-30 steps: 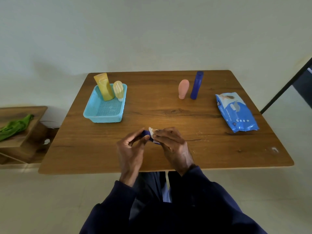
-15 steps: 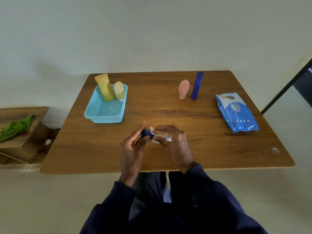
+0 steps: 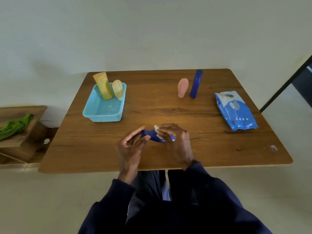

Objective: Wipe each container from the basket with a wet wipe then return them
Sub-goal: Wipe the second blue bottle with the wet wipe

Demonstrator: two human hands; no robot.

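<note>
Wood-grain table [image 3: 168,112], seen from above: a person in dark blue sleeves holds a small blue container [image 3: 152,135] just over the near edge. The left hand [image 3: 130,147] pinches one end between thumb and fingertips. The right hand [image 3: 177,142] curls round the other end, pressing a white wipe [image 3: 157,128] against it. Most of the wipe is hidden under the right fingers; only a crumpled corner shows above the knuckles. The container's shape and any label cannot be made out, since both hands cover much of it.

At far left a light blue basket [image 3: 101,118] holds a yellow tube [image 3: 103,86] and a pale bottle [image 3: 117,88], both leaning against its back wall. A dark mark on the basket's front wall is too small to read. A pink bottle [image 3: 182,87] and a tall blue bottle [image 3: 195,84] stand just beside each other at far right, well apart from the basket. No writing is legible on any of them.

Near the right edge lies a blue wipes pack [image 3: 235,111] with white print and a picture, the brand and wording too blurred to read. Off the table at left, a green cloth [image 3: 15,125] lies on a low wooden shelf [image 3: 16,142], cut off by the frame.
</note>
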